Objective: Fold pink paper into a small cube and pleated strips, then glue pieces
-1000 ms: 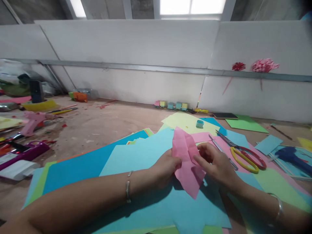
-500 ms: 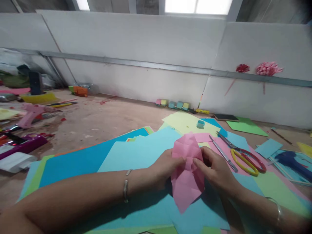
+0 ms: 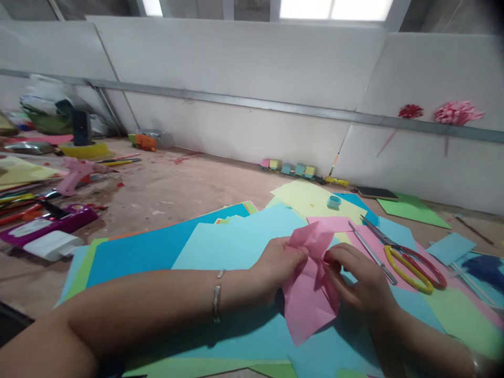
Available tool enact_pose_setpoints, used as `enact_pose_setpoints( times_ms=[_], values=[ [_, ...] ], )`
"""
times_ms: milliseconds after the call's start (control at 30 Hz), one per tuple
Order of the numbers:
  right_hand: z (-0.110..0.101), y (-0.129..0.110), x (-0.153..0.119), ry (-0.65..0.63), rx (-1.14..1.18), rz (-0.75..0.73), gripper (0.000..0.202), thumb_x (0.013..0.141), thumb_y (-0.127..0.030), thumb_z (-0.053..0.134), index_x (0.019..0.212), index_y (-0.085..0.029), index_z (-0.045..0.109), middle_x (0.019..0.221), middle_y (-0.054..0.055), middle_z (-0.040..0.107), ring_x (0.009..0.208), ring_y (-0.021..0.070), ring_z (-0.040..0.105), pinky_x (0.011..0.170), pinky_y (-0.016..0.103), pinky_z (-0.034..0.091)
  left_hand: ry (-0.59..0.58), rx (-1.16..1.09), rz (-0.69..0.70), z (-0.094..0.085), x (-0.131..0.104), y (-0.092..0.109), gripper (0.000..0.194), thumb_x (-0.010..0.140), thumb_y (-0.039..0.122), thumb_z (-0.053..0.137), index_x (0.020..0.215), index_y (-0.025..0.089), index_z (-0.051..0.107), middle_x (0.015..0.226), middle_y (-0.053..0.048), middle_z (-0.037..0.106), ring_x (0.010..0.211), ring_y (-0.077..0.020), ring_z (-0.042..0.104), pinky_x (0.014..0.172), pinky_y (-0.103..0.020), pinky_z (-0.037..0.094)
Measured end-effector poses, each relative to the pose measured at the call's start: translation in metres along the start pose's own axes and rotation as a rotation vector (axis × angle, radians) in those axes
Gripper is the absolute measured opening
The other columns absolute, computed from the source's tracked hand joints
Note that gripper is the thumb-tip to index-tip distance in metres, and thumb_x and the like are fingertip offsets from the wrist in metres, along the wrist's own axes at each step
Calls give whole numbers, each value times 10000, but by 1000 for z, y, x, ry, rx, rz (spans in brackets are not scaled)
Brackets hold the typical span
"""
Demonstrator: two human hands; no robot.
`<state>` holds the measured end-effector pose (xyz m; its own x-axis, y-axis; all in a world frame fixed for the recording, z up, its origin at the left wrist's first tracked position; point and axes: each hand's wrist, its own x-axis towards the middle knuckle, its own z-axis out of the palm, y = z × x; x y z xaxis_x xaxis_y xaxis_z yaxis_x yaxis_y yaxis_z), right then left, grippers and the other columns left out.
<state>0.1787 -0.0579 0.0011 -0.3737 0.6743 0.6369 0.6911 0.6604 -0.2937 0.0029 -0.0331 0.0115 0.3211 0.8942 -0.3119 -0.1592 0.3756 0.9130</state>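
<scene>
Left hand (image 3: pixel 275 260) and right hand (image 3: pixel 360 278) meet low over the light blue sheet (image 3: pixel 236 247), forearms stretched across it — fingers of both pinched on the creased pink paper (image 3: pixel 311 283), held btwn them, lower tip touching the sheet. Just right: scissors w/ yellow-red handles (image 3: pixel 409 257) on coloured sheets. Farther back on the desk (image 3: pixel 177 184) — small teal block (image 3: pixel 334 201), then a row of coloured cubes (image 3: pixel 287 167) at the wall.

Open bare wooden bench (image 3: pixel 189 191) left of the coloured paper sheets, while yellow-handled scissors (image 3: pixel 405 257) and a metal craft knife (image 3: pixel 372 252) crowd the right.
</scene>
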Motion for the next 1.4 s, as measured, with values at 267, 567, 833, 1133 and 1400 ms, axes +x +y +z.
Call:
enact_pose_setpoints(
  times_ms=[267,567,833,1133,1400],
  values=[
    [-2,5,-2,18,114,66,141,876,-135,572,917,-219,678,974,66,653,890,177,641,740,273,546,-142,-19,116,-4,2,-2,213,735,248,654,885,103,696,740,-53,659,640,-141,578,636,-278,449],
    [4,-5,3,56,261,429,9,816,-221,611,819,-213,613,832,44,701,758,192,665,685,318,548,-48,308,383,-9,15,-2,72,726,147,595,708,146,665,707,-10,633,685,-138,567,618,-238,429],
    [3,-10,10,-194,461,604,171,788,-301,585,874,-183,675,809,54,698,720,200,640,608,310,513,-35,554,544,-12,10,0,279,675,10,556,793,185,736,818,-17,716,816,-174,649,742,-281,489],
    [3,-2,7,-18,403,569,203,814,-249,538,933,-186,691,852,49,714,755,200,650,645,313,513,-6,528,611,-10,0,3,216,735,163,607,944,176,555,971,-63,599,933,-210,575,794,-341,500],
    [2,4,10,6,381,631,174,817,-321,545,752,-174,612,719,37,652,651,179,590,559,287,463,-105,534,444,-9,4,0,88,728,182,613,813,173,592,992,-77,610,903,-212,603,705,-305,503]
  ],
)
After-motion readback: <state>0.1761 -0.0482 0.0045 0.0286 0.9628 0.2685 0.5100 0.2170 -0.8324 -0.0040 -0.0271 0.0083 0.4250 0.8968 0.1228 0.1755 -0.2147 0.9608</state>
